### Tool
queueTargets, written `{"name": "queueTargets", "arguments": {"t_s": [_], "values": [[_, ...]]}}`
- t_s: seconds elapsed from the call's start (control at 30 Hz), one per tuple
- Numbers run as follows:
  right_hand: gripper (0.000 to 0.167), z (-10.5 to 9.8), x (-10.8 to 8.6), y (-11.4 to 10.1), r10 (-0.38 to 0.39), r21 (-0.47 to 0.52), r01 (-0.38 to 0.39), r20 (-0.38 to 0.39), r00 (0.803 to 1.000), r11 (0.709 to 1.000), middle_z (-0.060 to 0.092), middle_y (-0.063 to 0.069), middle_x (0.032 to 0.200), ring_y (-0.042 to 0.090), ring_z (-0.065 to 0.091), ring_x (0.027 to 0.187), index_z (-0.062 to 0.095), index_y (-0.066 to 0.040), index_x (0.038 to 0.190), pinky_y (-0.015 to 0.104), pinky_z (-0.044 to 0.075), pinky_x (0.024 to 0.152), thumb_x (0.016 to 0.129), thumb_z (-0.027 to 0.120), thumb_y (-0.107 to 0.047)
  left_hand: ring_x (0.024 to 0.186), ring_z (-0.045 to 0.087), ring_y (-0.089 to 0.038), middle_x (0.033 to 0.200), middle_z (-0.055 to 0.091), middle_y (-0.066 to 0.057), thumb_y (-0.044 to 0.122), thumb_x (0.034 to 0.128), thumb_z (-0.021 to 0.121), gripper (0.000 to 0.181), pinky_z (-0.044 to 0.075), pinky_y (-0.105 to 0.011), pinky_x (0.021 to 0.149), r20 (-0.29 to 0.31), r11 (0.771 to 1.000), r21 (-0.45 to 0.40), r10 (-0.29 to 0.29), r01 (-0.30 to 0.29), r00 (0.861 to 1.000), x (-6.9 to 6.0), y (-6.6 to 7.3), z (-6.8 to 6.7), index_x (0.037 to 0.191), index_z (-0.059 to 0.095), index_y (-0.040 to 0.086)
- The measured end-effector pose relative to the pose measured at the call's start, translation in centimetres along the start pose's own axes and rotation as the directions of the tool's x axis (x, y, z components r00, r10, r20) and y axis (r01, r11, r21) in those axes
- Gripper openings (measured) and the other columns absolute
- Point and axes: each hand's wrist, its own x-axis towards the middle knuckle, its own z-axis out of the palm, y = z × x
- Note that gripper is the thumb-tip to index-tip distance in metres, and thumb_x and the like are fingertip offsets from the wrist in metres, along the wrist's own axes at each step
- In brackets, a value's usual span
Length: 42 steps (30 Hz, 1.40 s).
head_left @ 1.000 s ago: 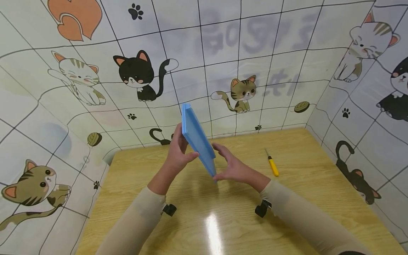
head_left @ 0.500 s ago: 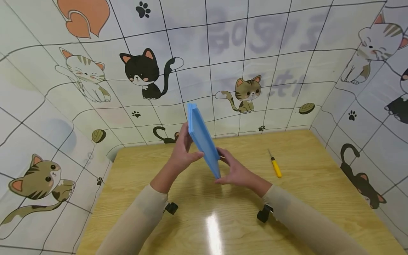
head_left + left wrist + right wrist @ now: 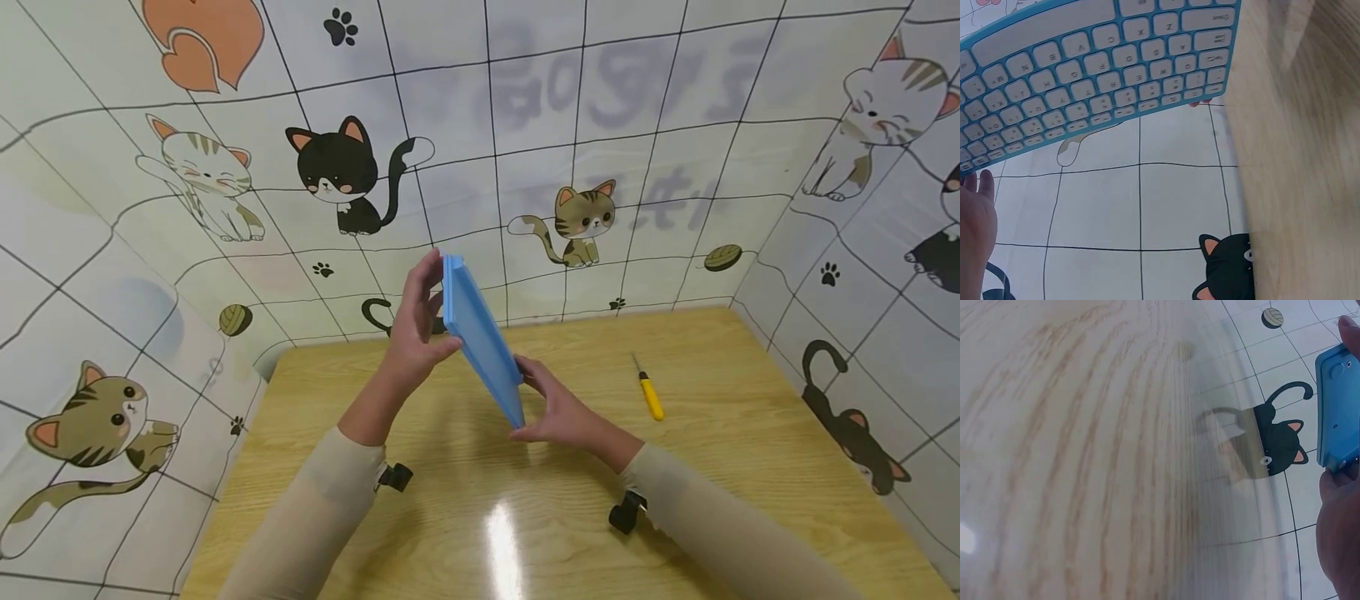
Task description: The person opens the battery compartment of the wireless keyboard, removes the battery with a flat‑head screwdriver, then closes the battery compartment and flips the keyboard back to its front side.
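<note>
A blue keyboard (image 3: 483,346) with white keys is held on edge above the table, leaning, its plain underside towards the right in the head view. Its keys show in the left wrist view, where the keyboard (image 3: 1110,75) fills the top. My right hand (image 3: 558,408) grips the lower end between thumb and fingers. My left hand (image 3: 412,329) is at the upper end, fingers extended along the key side and thumb at the near edge; whether the thumb touches is unclear. In the right wrist view, the keyboard (image 3: 1338,406) and right hand (image 3: 1341,531) are cut off at the right.
A yellow-handled screwdriver (image 3: 651,396) lies on the wooden table (image 3: 570,517), right of my right hand. Cat-patterned walls (image 3: 465,192) stand behind and at both sides. Small black wrist cameras (image 3: 624,512) sit at both cuffs.
Over the last half second my left hand has shifted left and up along the keyboard, its fingers straightening. My right hand has closed onto the lower end, which it only neared a second ago.
</note>
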Motion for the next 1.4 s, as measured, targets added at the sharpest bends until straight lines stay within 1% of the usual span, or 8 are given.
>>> {"name": "queueTargets", "arguments": {"t_s": [0.17,0.4,0.57,0.73,0.9,1.0,1.23,1.4], "values": [[0.131,-0.1,-0.4,0.1,0.015,-0.034,-0.015,-0.01,1.0,0.999,0.034,0.011,0.174,0.041,0.032,0.162,0.019,-0.013,0.177,0.069,0.029,0.127,0.077,0.103,-0.007,0.157,0.038,-0.035,0.17,0.037,-0.017,0.075,0.0845,0.085,0.133,0.032,-0.057,0.13,0.023,0.999,0.032,0.009,-0.01,1.0,0.6,0.8,-0.8,0.172,0.022,-0.004],[0.132,-0.8,-0.6,0.3,0.039,-0.114,-0.041,-0.019,0.999,0.993,0.036,0.009,0.171,0.04,0.037,0.159,0.019,-0.014,0.177,0.07,0.038,0.122,0.076,0.105,-0.014,0.158,0.039,-0.034,0.172,0.039,-0.017,0.07,0.0864,0.087,0.122,0.028,-0.051,0.133,0.105,0.991,0.121,-0.074,0.061,0.992,0.4,1.6,-3.2,0.172,0.03,0.003],[0.13,-2.2,-0.6,-0.1,0.043,-0.178,-0.046,-0.02,0.999,0.983,0.036,0.008,0.171,0.039,0.04,0.155,0.02,-0.014,0.176,0.07,0.041,0.119,0.077,0.105,-0.018,0.162,0.036,-0.032,0.173,0.038,-0.015,0.059,0.0899,0.089,0.112,0.024,-0.049,0.134,0.175,0.974,0.191,-0.16,0.126,0.972,-0.3,2.1,-5.7,0.172,0.033,0.007],[0.128,-3.8,-0.5,-0.8,0.043,-0.248,-0.044,-0.009,0.999,0.968,0.034,0.008,0.172,0.038,0.039,0.155,0.023,-0.016,0.175,0.071,0.042,0.118,0.078,0.105,-0.024,0.163,0.035,-0.029,0.175,0.039,-0.008,0.036,0.0889,0.094,0.107,0.025,-0.055,0.133,0.192,0.946,0.239,-0.269,0.22,0.944,-1.1,2.4,-7.8,0.173,0.033,0.01],[0.126,-5.2,-0.7,-1.2,0.035,-0.312,-0.029,0.015,0.999,0.95,0.032,0.011,0.173,0.041,0.038,0.156,0.023,-0.014,0.176,0.072,0.043,0.117,0.079,0.104,-0.026,0.162,0.036,-0.031,0.174,0.04,-0.008,0.025,0.0841,0.098,0.113,0.028,-0.061,0.131,0.221,0.898,0.347,-0.357,0.269,0.907,-1.8,2.5,-8.8,0.173,0.03,0.009],[0.127,-5.9,-0.9,-1.3,0.022,-0.374,-0.009,0.03,0.999,0.928,0.033,0.013,0.173,0.041,0.039,0.155,0.022,-0.015,0.176,0.071,0.045,0.115,0.08,0.103,-0.03,0.163,0.035,-0.034,0.175,0.038,-0.009,0.022,0.0828,0.099,0.117,0.029,-0.064,0.13,0.231,0.859,0.423,-0.41,0.289,0.882,-2.3,2.5,-9.2,0.175,0.028,0.011],[0.13,-7.8,-1.1,-2.0,0.033,-0.503,0.01,0.077,0.997,0.864,0.033,0.015,0.172,0.04,0.037,0.156,0.023,-0.013,0.176,0.067,0.047,0.116,0.078,0.103,-0.041,0.157,0.042,-0.032,0.172,0.04,-0.004,0.038,0.0769,0.104,0.127,0.039,-0.061,0.124,0.213,0.728,0.601,-0.543,0.329,0.813,-4.3,1.5,-9.2,0.175,0.026,0.017],[0.129,-9.0,-0.9,-2.4,0.053,-0.587,0.02,0.106,0.993,0.81,0.034,0.016,0.171,0.038,0.037,0.154,0.026,-0.007,0.174,0.064,0.047,0.115,0.077,0.101,-0.047,0.156,0.043,-0.031,0.172,0.039,-0.006,0.052,0.0744,0.103,0.135,0.041,-0.058,0.124,0.224,0.65,0.713,-0.568,0.265,0.792,-5.8,-0.5,-9.1,0.177,0.023,0.016]]}}
